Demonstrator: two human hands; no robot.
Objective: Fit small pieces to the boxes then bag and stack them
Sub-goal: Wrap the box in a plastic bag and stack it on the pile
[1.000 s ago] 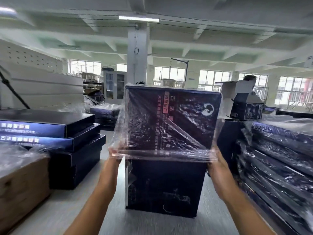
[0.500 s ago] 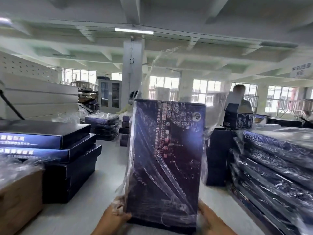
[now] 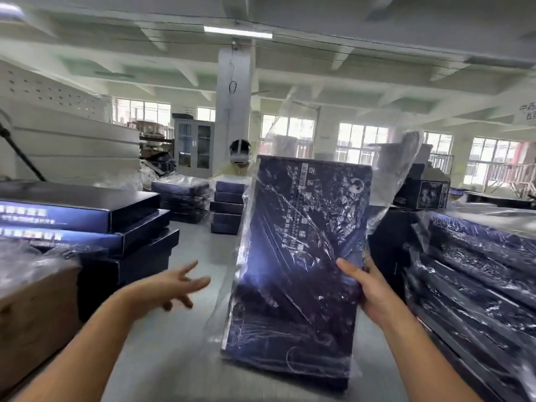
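A tall dark blue box point(image 3: 301, 256) stands on end on the grey table point(image 3: 174, 358), tilted a little and wrapped in a clear plastic bag point(image 3: 400, 166) whose loose top flaps above its upper right corner. My right hand point(image 3: 367, 291) grips the box's right edge, thumb across the front. My left hand point(image 3: 171, 285) hovers off the box to its left with the fingers spread and nothing in it.
A stack of bagged blue boxes point(image 3: 478, 271) fills the right side. Unbagged blue boxes point(image 3: 87, 227) are piled at the left behind a brown carton point(image 3: 34, 309). More box stacks point(image 3: 203, 201) stand at the far end, where a person wearing a headset point(image 3: 240, 153) is.
The bag went from halfway down the box to covering all of it. My left hand let go and moved away to the left. My right hand shifted up the right edge.
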